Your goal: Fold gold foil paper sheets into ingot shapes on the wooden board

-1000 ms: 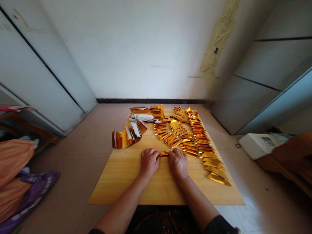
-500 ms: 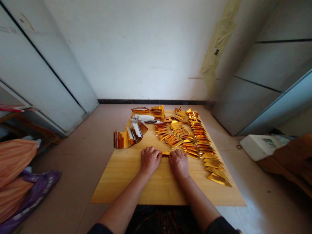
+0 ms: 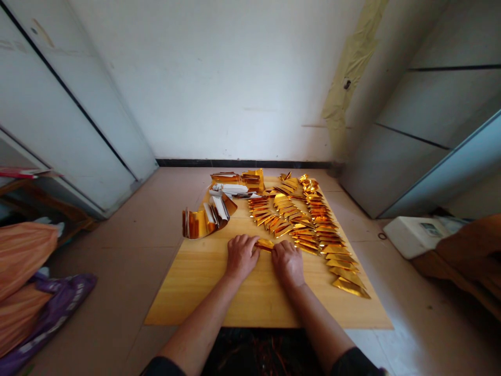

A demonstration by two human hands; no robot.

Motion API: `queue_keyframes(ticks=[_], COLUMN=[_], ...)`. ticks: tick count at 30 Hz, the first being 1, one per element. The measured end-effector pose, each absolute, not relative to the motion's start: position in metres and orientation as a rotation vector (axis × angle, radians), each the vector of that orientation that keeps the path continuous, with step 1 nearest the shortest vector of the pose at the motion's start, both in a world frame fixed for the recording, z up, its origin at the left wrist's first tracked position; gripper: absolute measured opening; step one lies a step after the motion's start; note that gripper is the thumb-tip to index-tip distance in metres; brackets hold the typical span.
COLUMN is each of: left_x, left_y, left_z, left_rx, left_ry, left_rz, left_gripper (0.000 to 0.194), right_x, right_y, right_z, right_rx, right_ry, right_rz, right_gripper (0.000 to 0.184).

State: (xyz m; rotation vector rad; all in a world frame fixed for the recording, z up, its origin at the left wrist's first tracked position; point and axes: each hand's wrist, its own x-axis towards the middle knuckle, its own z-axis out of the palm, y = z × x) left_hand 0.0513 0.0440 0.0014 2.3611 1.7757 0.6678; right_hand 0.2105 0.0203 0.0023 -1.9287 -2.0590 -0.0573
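Between my hands is a small folded piece of gold foil paper (image 3: 265, 244), just above or on the wooden board (image 3: 219, 308); its ends are hidden by my fingers. My left hand (image 3: 241, 256) grips its left end with bent fingers. The right end is pinched in my right hand (image 3: 287, 261). Beyond my right hand lie rows of folded gold paper pieces (image 3: 326, 230), overlapping one another. A curved stack of gold and white paper sheets (image 3: 205, 219) stands past my left hand.
At the board's far left are a white bundle (image 3: 230, 189) and more gold sheets (image 3: 253, 179). A purple bag (image 3: 66, 308) and orange cloth-like material (image 3: 23, 256) lie on the left floor. A white box (image 3: 410, 237) stands right. Cabinets flank both sides; a wall closes the back.
The gold foil piece between my hands has tilted, its left end now a little higher than its right. My hands have barely shifted, and the other papers stay put.
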Motion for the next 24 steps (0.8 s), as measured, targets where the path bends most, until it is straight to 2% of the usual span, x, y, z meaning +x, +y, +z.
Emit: queue_keyframes(ticks=[4,10,18,24], left_x=[0.0502,0.051,0.0532,0.0566], left_y=[0.0453,0.0471,0.0485,0.0506], left_z=[-0.0007,0.0006,0.005,0.0075], left_rx=[2.351,2.342,2.38,2.29], left_ry=[1.8,1.791,1.794,1.854], left_rz=[0.671,0.653,0.65,0.695], left_gripper=[0.041,0.021,0.016,0.015], right_x=[0.2111,0.2117,0.2103,0.2057], right_y=[0.0198,0.0215,0.0278,0.028], right_z=[0.0066,0.0047,0.002,0.0046], right_rx=[-1.944,-1.943,-1.984,-1.985], right_ry=[-2.013,-2.009,-2.036,-2.045], right_rz=[0.006,-0.016,-0.054,0.035], right_gripper=[0.009,0.013,0.018,0.023])
